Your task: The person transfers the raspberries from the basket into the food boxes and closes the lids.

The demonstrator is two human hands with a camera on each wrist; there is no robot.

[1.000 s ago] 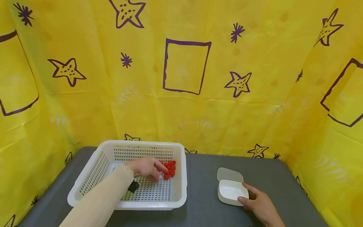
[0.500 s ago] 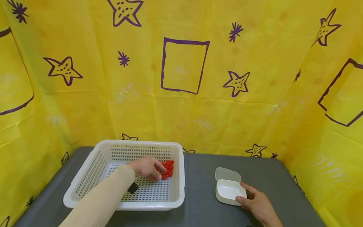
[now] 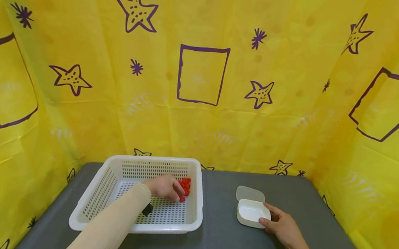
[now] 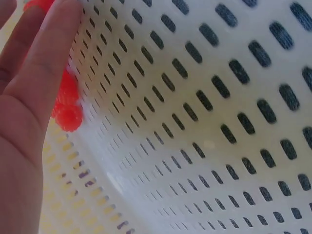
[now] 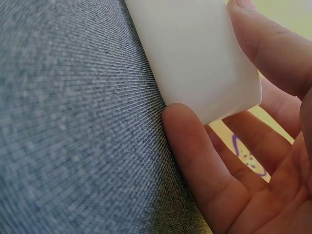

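The right hand point(image 3: 284, 227), thumb point(image 5: 275, 48) and fingers point(image 5: 190, 141) clamped on the box point(image 3: 246, 220), probably steadied it on the table point(image 3: 223, 241), lid point(image 3: 250, 194) back. The left hand point(image 3: 163, 186) was at the basket's point(image 3: 197, 213) red bits point(image 3: 187, 186); whether its fingers pinched one, I couldn't tell.

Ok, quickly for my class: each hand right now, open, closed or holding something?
Left hand: at the red pieces in the white basket; whether it grips any cannot be told.
Right hand: holding the white box.
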